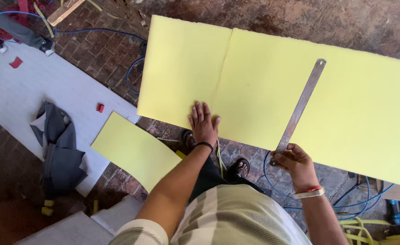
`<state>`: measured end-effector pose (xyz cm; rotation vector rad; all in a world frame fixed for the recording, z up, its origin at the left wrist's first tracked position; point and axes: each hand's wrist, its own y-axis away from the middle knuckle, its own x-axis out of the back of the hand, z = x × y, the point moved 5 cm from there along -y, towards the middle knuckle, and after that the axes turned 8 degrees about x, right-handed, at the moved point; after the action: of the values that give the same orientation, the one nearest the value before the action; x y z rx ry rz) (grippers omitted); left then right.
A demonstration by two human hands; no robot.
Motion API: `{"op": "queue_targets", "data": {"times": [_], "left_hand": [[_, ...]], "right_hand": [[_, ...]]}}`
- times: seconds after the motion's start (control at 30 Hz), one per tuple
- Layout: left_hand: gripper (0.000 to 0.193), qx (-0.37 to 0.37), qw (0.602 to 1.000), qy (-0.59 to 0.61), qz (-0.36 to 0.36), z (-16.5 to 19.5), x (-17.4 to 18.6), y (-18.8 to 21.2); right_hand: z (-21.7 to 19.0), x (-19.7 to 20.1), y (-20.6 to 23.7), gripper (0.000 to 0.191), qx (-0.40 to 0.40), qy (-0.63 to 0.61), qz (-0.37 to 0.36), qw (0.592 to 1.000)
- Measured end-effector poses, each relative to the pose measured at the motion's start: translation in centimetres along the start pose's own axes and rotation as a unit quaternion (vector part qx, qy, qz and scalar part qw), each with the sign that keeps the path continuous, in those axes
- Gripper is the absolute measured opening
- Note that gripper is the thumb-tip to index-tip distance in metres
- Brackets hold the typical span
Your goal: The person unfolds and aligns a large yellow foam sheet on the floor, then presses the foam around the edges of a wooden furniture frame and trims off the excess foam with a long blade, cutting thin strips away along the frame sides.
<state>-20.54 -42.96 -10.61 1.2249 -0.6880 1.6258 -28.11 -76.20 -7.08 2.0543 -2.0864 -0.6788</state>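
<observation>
A large yellow sheet (263, 86) lies flat in front of me, with a straight line or cut running across it near its left third. My left hand (203, 123) presses flat on the sheet's near edge, fingers spread, just left of that line. My right hand (296, 163) grips the near end of a long metal ruler (301, 104), which lies slanted across the sheet toward its far edge.
A smaller yellow piece (134, 149) lies on the brick floor at lower left, partly on a white board (36, 86) with a grey cloth (57, 145) on it. Blue cable (272, 181) loops under the sheet's near edge. My sandalled feet (241, 167) stand below.
</observation>
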Motion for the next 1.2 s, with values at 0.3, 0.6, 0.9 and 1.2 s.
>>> {"op": "queue_targets", "data": {"times": [0.3, 0.6, 0.9, 1.2], "left_hand": [[0.067, -0.015, 1.0, 0.001, 0.005, 0.6, 1.6, -0.1], [0.067, -0.061, 0.981, 0.182, 0.002, -2.6, 3.2, 4.0], [0.033, 0.179, 0.793, 0.554, -0.182, -6.4, 4.5, 4.5], [0.044, 0.114, 0.726, 0.654, -0.182, -10.7, 14.5, 2.7]], "right_hand": [[-0.3, 4.4, 2.9, 0.019, 0.002, 0.044, -0.019, 0.999], [1.8, 3.3, 2.6, 0.023, -0.039, -0.001, -0.02, 0.999], [-0.2, -5.7, -1.6, 0.025, -0.037, -0.011, -0.102, 0.994], [-7.3, -23.9, -2.5, 0.037, 0.065, -0.036, -0.322, 0.944]]}}
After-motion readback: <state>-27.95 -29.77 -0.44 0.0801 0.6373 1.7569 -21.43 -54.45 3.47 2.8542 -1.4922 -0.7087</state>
